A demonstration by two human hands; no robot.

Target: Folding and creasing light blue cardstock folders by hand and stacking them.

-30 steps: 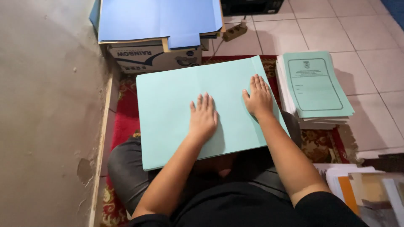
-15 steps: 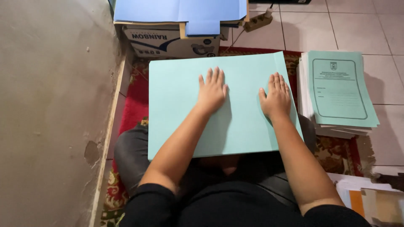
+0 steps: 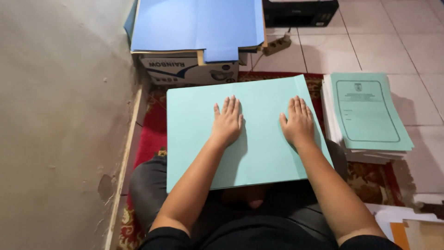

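Both the left hand (image 3: 227, 121) and right hand (image 3: 298, 122) lie flat, fingers spread, grasping nothing, pressing down a large pale-green card folder (image 3: 240, 134) across the lap, beside a stack of printed green folders (image 3: 370, 113) to its right.

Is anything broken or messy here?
Yes. The wall has a chipped patch low down, near the floor. The stack of green booklets on the right sits unevenly, its edges fanned out. Both hands, left and right, lie flat on a neat green folder.
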